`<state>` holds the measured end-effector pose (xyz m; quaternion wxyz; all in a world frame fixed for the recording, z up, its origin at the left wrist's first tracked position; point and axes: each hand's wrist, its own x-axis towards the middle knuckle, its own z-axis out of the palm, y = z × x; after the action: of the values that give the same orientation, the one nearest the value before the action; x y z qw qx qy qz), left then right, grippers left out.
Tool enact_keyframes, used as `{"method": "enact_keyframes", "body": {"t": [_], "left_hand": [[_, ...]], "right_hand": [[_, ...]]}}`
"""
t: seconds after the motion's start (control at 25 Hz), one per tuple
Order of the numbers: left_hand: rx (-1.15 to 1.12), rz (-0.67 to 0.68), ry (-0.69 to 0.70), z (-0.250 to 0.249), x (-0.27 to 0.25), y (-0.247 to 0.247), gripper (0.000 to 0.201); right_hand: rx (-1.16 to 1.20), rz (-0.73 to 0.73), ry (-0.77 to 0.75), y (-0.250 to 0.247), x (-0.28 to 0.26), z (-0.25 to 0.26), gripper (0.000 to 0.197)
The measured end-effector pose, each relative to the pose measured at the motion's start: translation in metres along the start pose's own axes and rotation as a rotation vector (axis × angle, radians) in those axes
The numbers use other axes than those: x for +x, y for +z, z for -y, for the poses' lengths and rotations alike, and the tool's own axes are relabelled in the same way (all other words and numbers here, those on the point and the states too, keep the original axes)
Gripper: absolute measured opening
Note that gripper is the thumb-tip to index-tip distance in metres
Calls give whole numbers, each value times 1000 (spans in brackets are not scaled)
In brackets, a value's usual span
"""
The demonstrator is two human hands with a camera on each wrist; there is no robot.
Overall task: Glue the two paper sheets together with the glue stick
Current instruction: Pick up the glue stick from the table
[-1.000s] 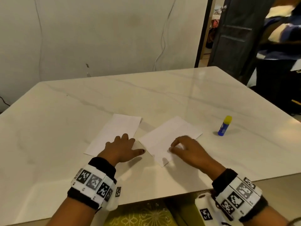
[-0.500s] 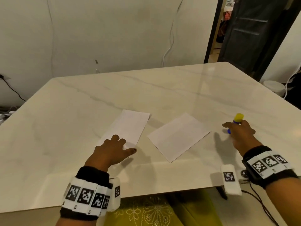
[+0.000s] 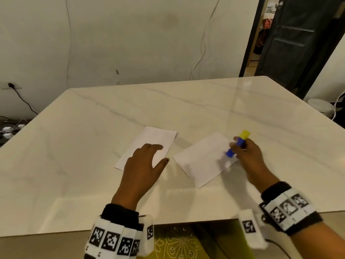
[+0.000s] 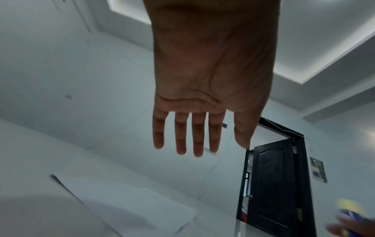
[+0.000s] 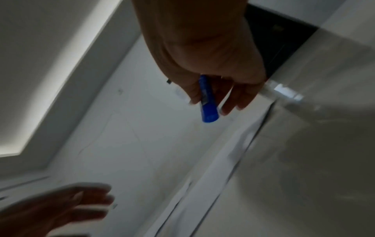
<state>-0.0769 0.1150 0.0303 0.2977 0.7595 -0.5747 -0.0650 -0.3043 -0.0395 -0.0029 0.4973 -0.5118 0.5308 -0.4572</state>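
While the head view takes in the whole marble table with both sheets lying flat on it, each wrist view shows only a slice of this from below the palm. On the table, the left paper sheet lies near the middle and the right paper sheet just beside it, a narrow strip of bare marble between them. From the left wrist view comes the dark door at the far right of the room; the head view shows that door too, and a wall socket with a black cable at the far left.

Over the near end of the left sheet is the left hand, palm down; the left wrist view shows its fingers straight and a little apart, holding nothing, and whether they touch the paper I cannot tell. At the right sheet's far right edge, the right hand grips the glue stick, tilted, yellow cap up and away, blue end toward the paper. Only the right wrist view shows the fingers and thumb curled round the blue barrel.
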Motion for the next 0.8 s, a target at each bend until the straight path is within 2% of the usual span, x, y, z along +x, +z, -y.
{"method": "enact_keyframes", "body": {"t": [0.04,0.12,0.2,0.28,0.36,0.44,0.56,0.68,0.8], "left_hand": [[-100,-23,40,-4,7,3,46],[-181,24,108,-13,30,9,41],[-182,130,123,-19,55,8,43],[-215,200,101,-21,72,0,42],[-269,211,135,-18,75,-6,33],[-271,204,229,-14,73,-7,20],[-90,163,329,-8,78,-3,16],[42,92,276,-14,80,-3,14],[218,18,148,-27,76,0,27]], "right_hand": [[33,113,-2,16,-15,9,31],[150,303,82,46,-32,22,33],[215,424,157,67,-38,30,22],[207,496,163,78,-40,30,13],[156,539,144,83,-43,25,11],[122,587,102,87,-46,19,13],[86,601,60,94,-44,23,11],[45,572,-35,99,-38,32,14],[-38,468,-170,98,-41,31,20]]}}
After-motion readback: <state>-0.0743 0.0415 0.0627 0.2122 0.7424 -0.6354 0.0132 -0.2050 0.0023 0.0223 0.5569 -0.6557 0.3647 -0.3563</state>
